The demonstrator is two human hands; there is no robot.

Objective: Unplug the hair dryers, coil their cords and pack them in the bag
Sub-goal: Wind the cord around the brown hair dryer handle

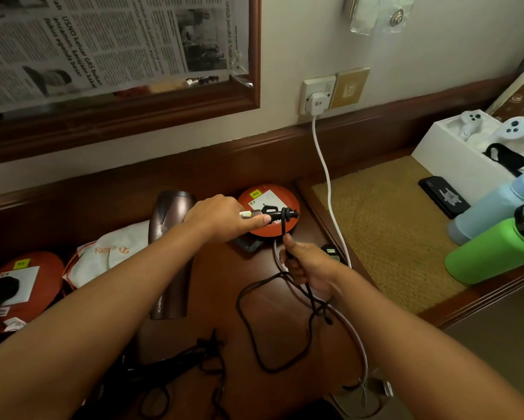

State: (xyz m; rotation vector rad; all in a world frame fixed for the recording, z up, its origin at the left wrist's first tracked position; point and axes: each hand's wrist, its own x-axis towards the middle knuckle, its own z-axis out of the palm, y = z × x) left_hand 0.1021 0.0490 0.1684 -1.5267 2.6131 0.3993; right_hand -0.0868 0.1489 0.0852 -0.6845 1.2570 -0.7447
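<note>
Black flexible cord (256,334) lies slack and looped on the brown wooden desk (224,283). Right hand (309,265) grips it; left hand (221,218) clenches the bronze hair dryer's handle (254,214). Recommend taut, even turns around the handle.

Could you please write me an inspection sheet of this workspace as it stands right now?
Surface: dark wooden desk, woven mat on its right.
Job's things: brown hair dryer lying flat; white bag beside it.
Clutter: two red discs, green bottle, blue bottle, phone, white box.
Grip: left hand pinches the dryer's handle end; right hand holds the black cord.
Cables: black cord looped at the handle, rest loose; white cable runs to a plugged wall adapter.
Surroundings: framed newspaper on the wall.
</note>
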